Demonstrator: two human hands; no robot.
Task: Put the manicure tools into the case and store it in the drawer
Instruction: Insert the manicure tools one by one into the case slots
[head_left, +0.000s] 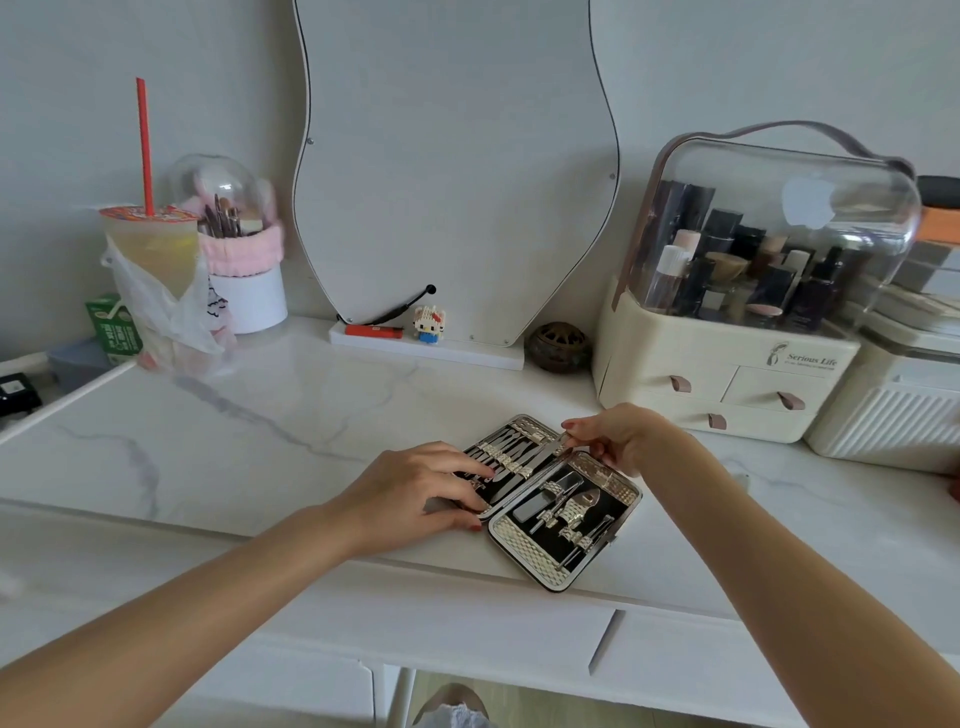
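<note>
An open manicure case (524, 545) with a silver woven rim and black lining lies flat on the marble-look tabletop near its front edge. Several metal tools sit under straps in both halves. My left hand (415, 493) rests on the case's left half, fingers spread over the tools there. My right hand (618, 436) is at the case's far edge and pinches the end of a slim metal tool (550, 454) that lies slantwise over the hinge. Below the tabletop two closed white drawer fronts (467, 639) show.
A cream cosmetics organiser (727, 384) with small drawers and a clear dome stands right behind the case, a white ribbed box (883, 421) beside it. A wavy mirror (457, 171), a small round brown pot (558, 345), a drink cup (153, 249) in a bag and a brush holder (249, 291) line the back.
</note>
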